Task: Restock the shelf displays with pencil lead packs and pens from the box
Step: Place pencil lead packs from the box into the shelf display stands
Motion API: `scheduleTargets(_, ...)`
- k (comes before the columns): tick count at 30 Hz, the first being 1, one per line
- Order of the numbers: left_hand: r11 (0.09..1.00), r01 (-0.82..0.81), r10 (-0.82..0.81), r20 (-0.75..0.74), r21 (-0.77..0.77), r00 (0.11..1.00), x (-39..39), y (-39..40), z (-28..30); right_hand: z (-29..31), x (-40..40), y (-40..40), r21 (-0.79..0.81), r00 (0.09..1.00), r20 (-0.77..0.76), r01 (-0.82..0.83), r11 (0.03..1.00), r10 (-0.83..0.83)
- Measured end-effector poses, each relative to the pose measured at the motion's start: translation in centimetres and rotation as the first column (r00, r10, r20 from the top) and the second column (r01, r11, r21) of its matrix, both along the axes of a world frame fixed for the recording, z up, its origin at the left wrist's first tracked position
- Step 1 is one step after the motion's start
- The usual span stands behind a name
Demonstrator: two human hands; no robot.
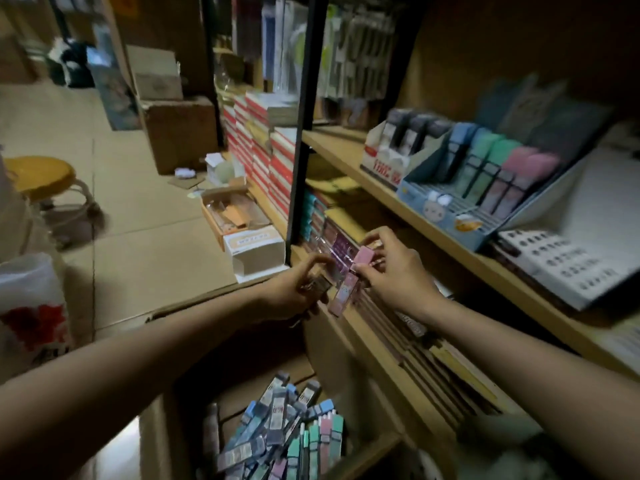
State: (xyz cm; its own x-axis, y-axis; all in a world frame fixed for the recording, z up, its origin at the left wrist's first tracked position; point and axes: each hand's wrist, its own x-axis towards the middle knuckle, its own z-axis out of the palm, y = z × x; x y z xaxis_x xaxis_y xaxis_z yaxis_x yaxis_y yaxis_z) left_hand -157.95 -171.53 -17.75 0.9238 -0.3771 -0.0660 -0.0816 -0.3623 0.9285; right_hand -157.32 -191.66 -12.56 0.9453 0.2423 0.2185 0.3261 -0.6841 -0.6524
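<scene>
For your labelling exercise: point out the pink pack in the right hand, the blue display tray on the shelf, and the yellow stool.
pink pack (364, 257), head view, on its pink cap end.
blue display tray (434, 211), head view, on its front wall.
yellow stool (38, 173), head view, on its seat.

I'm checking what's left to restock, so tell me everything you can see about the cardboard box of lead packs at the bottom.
The cardboard box is brown, open-topped, and sits low in front of the shelving, beneath both forearms. It holds a loose jumbled pile of pencil lead packs: slim rectangular cases in blue, teal, pink and grey, lying at mixed angles. Neither hand touches it.
</scene>
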Motion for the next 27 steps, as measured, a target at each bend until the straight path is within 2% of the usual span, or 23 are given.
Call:
scheduleTargets(3,0.997,0.048,-0.044,0.069,-0.061,0.997,1.0,-1.1,2.6,3.6,-0.2,-1.3,-0.001,0.995,0.096,0.023,1.000,-0.023)
scheduleTargets(8,0.951,0.094,-0.071,0.089,-0.293,0.994,3.0,-4.4,5.4,7.9,-0.8,-4.2,-0.011,0.970,0.211,0.126,0.992,-0.121)
scheduleTargets(12,0.892,0.085,-0.086,0.018,-0.443,0.996,4.1,-6.6,6.7,11.7,-0.7,-6.8,-0.019,0.949,0.242,0.215,0.976,-0.204)
scheduleTargets(18,0.797,0.040,-0.067,-0.023,-0.603,0.997,5.7,-8.6,8.6,17.8,0.7,-10.4,-0.140,0.844,0.437,0.406,0.903,-0.311)
scheduleTargets(22,0.746,0.004,-0.085,-0.089,-0.666,0.992,6.4,-9.2,9.1,17.9,1.9,-11.2,-0.221,0.824,0.479,0.447,0.867,-0.302)
scheduleTargets(27,0.744,0.003,-0.103,-0.110,-0.668,0.989,6.9,-9.8,9.1,15.8,3.2,-11.0,-0.280,0.822,0.486,0.469,0.838,-0.297)
